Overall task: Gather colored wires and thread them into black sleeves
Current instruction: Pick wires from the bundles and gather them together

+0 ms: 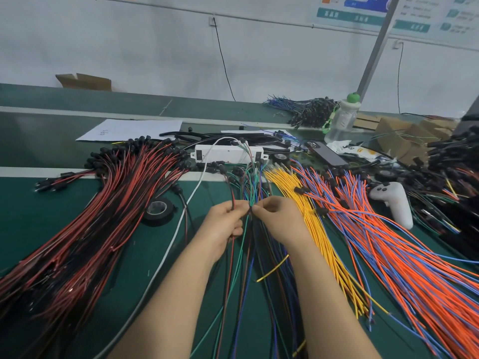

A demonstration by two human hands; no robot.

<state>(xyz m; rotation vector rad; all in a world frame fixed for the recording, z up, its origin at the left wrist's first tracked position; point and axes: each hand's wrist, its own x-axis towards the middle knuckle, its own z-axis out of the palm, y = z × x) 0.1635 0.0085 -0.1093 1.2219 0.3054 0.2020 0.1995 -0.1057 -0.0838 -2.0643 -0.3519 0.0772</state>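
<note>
big green counter [124, 255], pretty much buried in wire. the red and black bundle [85, 224] fans over the whole left side, the orange and blue bundle [394, 250] takes the right, and a yellow bundle [308, 208] lies just inside that. both hands meet over the middle. the left hand [224, 224] has its fingers curled round a small bunch of colored wires [247, 182], green, blue and red, which run up toward the white power strip [228, 152] and trail down toward the person. the right hand [278, 218] pinches the same bunch between thumb and forefinger, right where a tiny black sleeve [250, 211] seems to sit, though it's too small to be sure. looks to me like the threading step: bunch gathered, sleeve going on. next move probably needs the wire ends kept tight and even so none splay or catch on the sleeve mouth.
</note>
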